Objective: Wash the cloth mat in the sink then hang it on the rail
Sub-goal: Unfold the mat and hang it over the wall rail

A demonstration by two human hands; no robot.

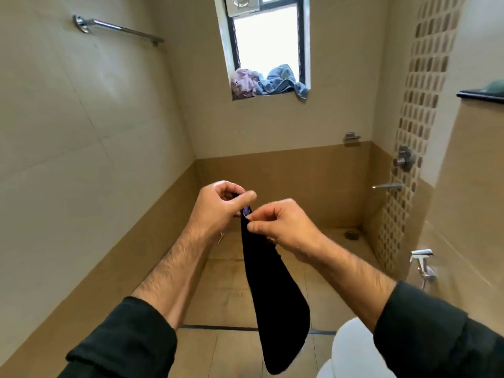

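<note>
Above the bathroom floor, the left hand point(218, 205) and right hand point(281, 227) pinch the top edge of a dark cloth mat point(272, 290), which hangs limp between them. The rail point(120, 30) is high on the left wall, well apart. With only fingertips gripping, the wet mat could slip and drop.

Pink cloth point(243, 82) and blue towel point(283, 80) on the windowsill; white toilet point(351, 350) at lower right
</note>
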